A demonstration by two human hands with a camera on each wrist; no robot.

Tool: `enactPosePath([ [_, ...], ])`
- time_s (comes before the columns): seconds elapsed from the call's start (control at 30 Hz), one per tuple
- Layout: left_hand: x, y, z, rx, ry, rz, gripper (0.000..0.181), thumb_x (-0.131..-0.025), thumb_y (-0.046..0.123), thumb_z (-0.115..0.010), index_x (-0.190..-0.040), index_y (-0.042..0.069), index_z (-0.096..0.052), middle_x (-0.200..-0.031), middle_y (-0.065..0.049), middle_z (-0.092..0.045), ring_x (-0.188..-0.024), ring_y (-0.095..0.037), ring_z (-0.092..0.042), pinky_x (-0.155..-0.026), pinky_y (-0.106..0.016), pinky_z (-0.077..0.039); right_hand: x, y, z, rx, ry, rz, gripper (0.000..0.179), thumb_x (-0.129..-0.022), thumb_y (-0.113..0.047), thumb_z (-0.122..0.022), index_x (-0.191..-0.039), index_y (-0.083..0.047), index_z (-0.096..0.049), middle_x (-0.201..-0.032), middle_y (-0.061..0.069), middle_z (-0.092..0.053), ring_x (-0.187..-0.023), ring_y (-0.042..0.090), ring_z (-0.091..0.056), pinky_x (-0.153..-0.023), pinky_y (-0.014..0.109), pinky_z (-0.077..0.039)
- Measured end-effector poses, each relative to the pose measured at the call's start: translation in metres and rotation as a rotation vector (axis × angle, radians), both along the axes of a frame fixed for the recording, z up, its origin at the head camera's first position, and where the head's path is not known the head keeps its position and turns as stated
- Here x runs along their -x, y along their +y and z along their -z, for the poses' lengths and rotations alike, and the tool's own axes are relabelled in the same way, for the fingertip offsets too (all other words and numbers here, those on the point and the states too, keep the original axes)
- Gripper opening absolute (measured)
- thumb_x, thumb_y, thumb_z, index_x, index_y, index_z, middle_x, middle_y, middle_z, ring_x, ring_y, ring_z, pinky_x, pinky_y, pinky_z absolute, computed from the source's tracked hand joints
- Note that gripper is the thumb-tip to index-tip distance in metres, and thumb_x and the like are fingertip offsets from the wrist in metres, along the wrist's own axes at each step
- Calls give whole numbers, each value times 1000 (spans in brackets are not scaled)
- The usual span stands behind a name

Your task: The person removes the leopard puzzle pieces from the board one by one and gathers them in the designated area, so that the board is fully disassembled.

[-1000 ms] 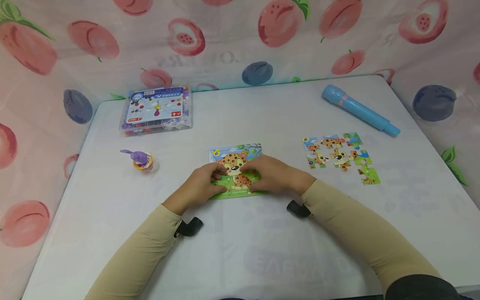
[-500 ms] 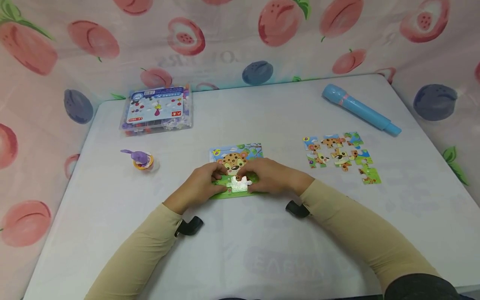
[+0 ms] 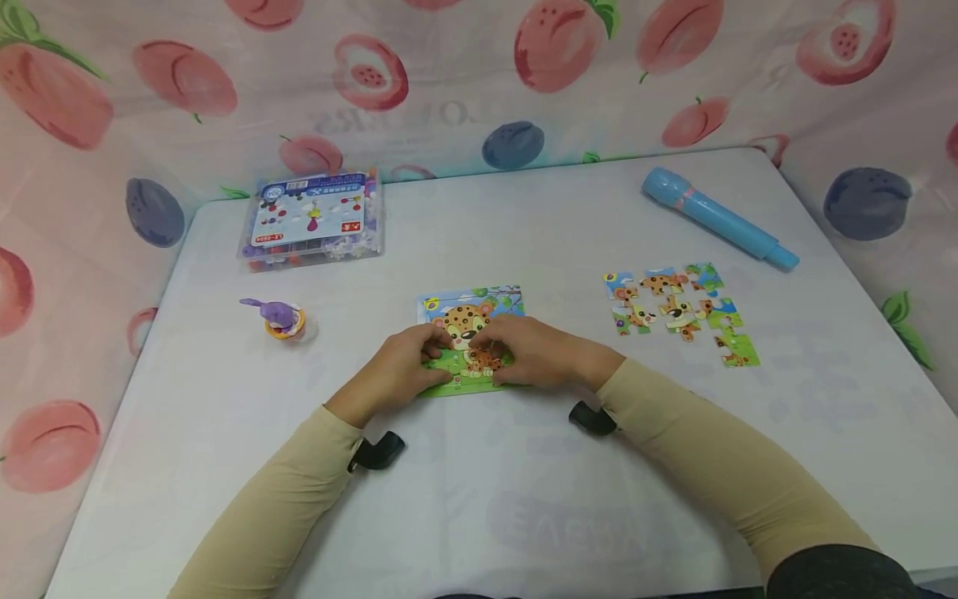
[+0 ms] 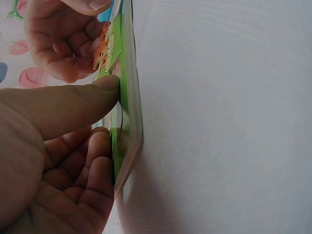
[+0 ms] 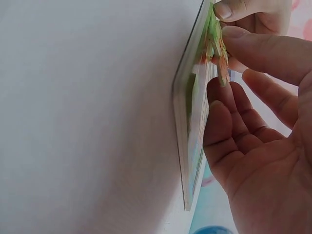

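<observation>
A small jigsaw board (image 3: 505, 299) with a spotted leopard cub picture lies at the table's middle. My right hand (image 3: 539, 353) pinches a jigsaw piece (image 3: 481, 362) by its right side; in the right wrist view this piece (image 5: 219, 46) stands tilted over the board. My left hand (image 3: 397, 370) rests on the board's left side, fingers bent loosely. Its thumb (image 4: 105, 90) presses near the board's front edge in the left wrist view, with the tilted piece (image 4: 102, 51) just beyond. Part of the picture is hidden under both hands.
Several loose leopard puzzle pieces (image 3: 677, 312) lie to the right. Behind them is a light blue tube-shaped object (image 3: 718, 218). A clear box of colourful bits (image 3: 314, 220) stands at the back left, with a small purple-topped figure (image 3: 280, 318) in front of it.
The piece between the hands has tilted: half a second ago it shone white with glare, now its spotted print shows. The right hand has shifted slightly left; the left hand stays in place.
</observation>
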State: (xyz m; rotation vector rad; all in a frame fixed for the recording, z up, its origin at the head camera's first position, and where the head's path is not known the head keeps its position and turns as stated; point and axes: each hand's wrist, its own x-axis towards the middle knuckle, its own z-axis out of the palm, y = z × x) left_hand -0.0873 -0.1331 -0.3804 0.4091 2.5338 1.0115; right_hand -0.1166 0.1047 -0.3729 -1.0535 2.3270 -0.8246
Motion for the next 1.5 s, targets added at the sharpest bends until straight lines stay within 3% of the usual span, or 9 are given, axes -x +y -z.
enactPosePath([
  [0.47,0,0,0,-2,-12,-3,38,-86,10,-80,-120,4,-63,-111,-6,-64,-104,-22,-60,-92,-37,-50,-2,-4,2,-1,20,7,40,-88,-10,-74,-125,-2,-62,-106,2,-57,-95,18,-51,-86,33,-45],
  [0.73,0,-1,0,-10,-4,1,39,-86,8,-80,-121,3,-63,-114,-7,-65,-105,-23,-60,-93,-37,-50,-1,3,-2,-13,33,43,38,-88,-10,-71,-125,-3,-62,-112,3,-59,-99,19,-53,-90,35,-45],
  [1.03,0,0,0,-11,-7,-1,40,-86,8,-80,-121,4,-63,-114,-7,-64,-105,-23,-59,-93,-37,-49,2,31,-12,-25,58,126,40,-89,-14,-73,-125,-4,-62,-121,5,-62,-110,24,-56,-96,41,-46],
  [1.5,0,0,-1,4,-16,-7,40,-86,8,-80,-121,5,-63,-114,-6,-64,-104,-22,-59,-93,-37,-49,3,101,-22,-32,122,292,37,-87,-11,-75,-122,-9,-66,-121,4,-64,-110,27,-57,-90,46,-47],
])
